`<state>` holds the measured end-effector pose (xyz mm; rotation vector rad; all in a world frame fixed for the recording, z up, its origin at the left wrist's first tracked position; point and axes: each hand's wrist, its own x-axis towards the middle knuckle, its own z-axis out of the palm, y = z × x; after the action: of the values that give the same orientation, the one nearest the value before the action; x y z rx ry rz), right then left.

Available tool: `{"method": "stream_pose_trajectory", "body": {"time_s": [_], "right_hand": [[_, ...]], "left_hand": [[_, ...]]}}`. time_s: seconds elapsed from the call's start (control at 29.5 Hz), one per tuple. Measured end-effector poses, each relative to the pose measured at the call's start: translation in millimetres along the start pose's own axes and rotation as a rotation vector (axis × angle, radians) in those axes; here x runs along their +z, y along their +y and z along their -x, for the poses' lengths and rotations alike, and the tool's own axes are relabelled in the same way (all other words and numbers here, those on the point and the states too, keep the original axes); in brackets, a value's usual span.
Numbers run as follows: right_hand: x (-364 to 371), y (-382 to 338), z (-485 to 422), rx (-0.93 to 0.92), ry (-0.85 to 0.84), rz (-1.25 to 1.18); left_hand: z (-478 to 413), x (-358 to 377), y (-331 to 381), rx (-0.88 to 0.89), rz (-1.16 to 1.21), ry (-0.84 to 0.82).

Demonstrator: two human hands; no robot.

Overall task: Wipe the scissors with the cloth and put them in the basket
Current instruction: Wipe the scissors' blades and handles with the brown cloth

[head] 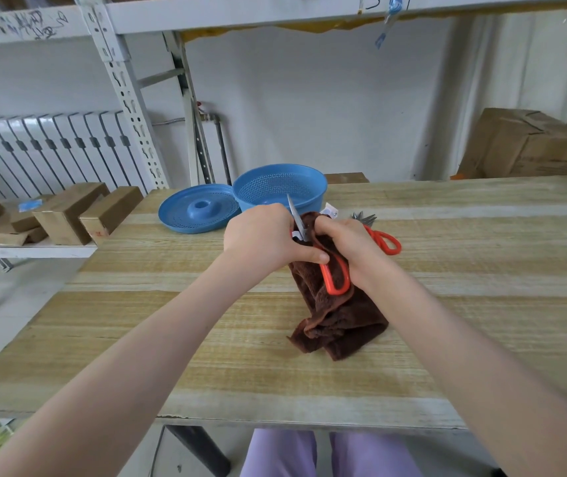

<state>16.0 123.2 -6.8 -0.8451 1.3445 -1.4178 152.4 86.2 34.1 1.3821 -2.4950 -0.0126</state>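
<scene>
My left hand (263,235) grips a pair of scissors (335,282) with orange-red handles, thumb over the upper handle; the steel blade points up and away toward the basket. My right hand (345,241) holds the brown cloth (338,321) bunched against the scissors near the pivot, and the rest of the cloth hangs down onto the wooden table (206,339). The blue perforated basket (280,189) stands just behind my hands. More scissors (383,239) with orange handles lie on the table right of my right hand.
A blue perforated lid (197,210) lies flat left of the basket. A small white object (331,211) sits by the basket's right side. Cardboard boxes (68,215) rest on a low shelf to the left, and a large carton (530,146) stands at the back right.
</scene>
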Motion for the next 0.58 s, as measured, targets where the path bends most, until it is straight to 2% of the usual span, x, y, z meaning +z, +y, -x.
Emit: {"method": "stream_pose_trajectory", "body": {"time_s": [0.14,0.41,0.58], "right_hand": [[-1.2,4.0,1.4,-0.022,-0.022,0.0],[-1.7,-0.2,-1.2,-0.037,-0.004,0.005],[-3.7,1.4,-3.0,-0.026,-0.017,0.014]], "left_hand": [[-0.4,1.6,-2.2,-0.03,0.041,-0.063],[-2.6,1.3,-0.7,0.008,0.0,0.012],[-3.6,-0.1,-3.1,-0.035,0.056,-0.06]]}}
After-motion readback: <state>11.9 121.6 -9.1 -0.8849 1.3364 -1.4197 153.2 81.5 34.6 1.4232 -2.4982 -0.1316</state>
